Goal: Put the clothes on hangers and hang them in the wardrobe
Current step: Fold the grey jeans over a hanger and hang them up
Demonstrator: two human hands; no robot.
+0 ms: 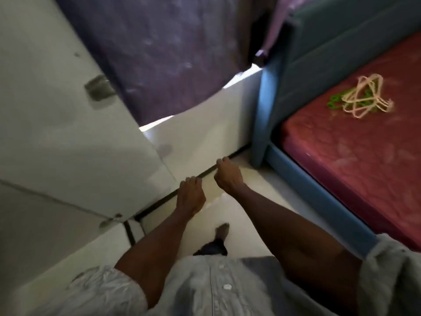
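Head view looks steeply down, tilted, near forearms, floor (230, 215) below.

1. A red mattress (355, 156) with a quilted surface fills the right side of the view and serves as the landmark here.
2. A blue padded bed frame (319, 190) runs along the mattress's left edge, touching it, and rises into a headboard (341, 49) at the mattress's far end.
3. A purple patterned curtain (159, 53) hangs to the left of the mattress, beyond the headboard's corner post.
4. A white wall (205, 137) shows below the curtain's hem, left of the mattress.
5. A pale glossy tiled floor (257, 201) spreads to the left of the mattress, beside the bed frame.
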